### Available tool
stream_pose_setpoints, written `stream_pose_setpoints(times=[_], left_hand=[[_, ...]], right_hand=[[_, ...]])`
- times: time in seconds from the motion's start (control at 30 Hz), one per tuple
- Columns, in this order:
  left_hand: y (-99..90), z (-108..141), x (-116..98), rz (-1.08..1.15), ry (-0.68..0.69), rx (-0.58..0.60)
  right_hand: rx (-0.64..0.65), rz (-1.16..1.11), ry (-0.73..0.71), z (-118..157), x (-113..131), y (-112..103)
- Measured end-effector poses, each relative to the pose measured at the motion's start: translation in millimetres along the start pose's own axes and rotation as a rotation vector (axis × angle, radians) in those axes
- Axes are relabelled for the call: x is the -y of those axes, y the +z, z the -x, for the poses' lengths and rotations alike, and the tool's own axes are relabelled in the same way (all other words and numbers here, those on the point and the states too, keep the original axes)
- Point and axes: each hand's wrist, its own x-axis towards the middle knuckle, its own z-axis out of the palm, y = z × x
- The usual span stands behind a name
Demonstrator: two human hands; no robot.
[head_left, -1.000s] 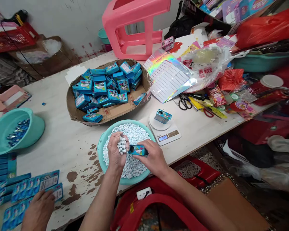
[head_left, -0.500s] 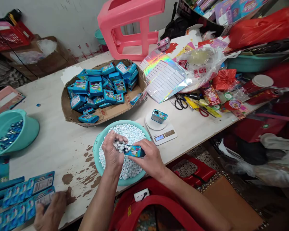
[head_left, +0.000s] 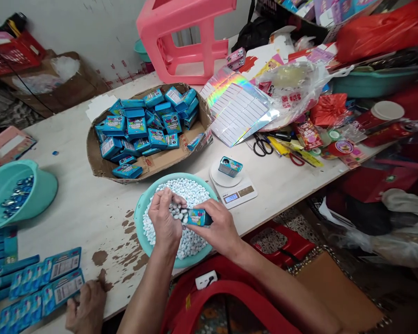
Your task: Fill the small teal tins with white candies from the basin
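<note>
Over a turquoise basin [head_left: 138, 218] of small white candies [head_left: 191, 243], my left hand [head_left: 165, 215] is curled round a small heap of the candies. My right hand [head_left: 221, 227] grips a blue candy box [head_left: 197, 217] lying on its side, its left end against the candies in my left hand. Behind the basin, a cardboard tray [head_left: 156, 166] holds several blue boxes [head_left: 137, 126]. Another blue box [head_left: 230, 166] stands on a white scale [head_left: 242, 192] to the right of the basin.
Another person's hand [head_left: 87, 306] is beside rows of blue packs [head_left: 62, 290] at lower left. A turquoise tub [head_left: 45, 185] stands at left. Scissors [head_left: 263, 146], holographic sheets [head_left: 238, 111] and plastic bags lie at right. A pink stool [head_left: 209, 55] is at the back.
The box in my right hand has shifted slightly right, and my left hand's fingers have curled in a little more. The other person's hand has moved right, off the blue packs.
</note>
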Motion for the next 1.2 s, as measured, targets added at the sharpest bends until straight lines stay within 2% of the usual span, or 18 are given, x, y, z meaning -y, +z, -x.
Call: stream_pose_setpoints(times=[0.1,0.33,0.5,0.7,0.83,0.97,1.03,1.1,1.13,1.2], left_hand=[[1.0,1,0,0.014,0.039,0.022],[-0.9,5,2,-0.016,0.01,0.048],[-2.3,6,1,-0.068,0.043,0.043],[-1.8,1,9,-0.028,0.01,0.019],[0.0,4,-3,0.017,-0.1,0.086],[-12.6,-10,-16,0.143,-0.202,0.103],[-25.9,-24,-9,0.149,-0.261,0.003],[-40.5,-34,6,0.069,-0.396,-0.067],[-47.2,-36,15,0.007,-0.473,-0.048],[-57.5,-36,30,-0.138,-0.57,0.095]], right_hand=[[-0.009,-0.006,-0.008,0,0,-1],[0.024,0.013,0.006,2,-3,6],[0.012,-0.004,-0.02,5,-1,7],[0.004,-0.04,0.014,5,-7,11],[-0.009,-0.132,0.044,4,-8,12],[-0.029,-0.332,0.08,13,-9,-9],[-0.084,-0.398,0.11,26,-14,-30],[-0.187,-0.396,0.146,44,-26,-53],[-0.244,-0.365,0.172,53,-35,-64],[-0.327,-0.262,0.242,71,-57,-81]])
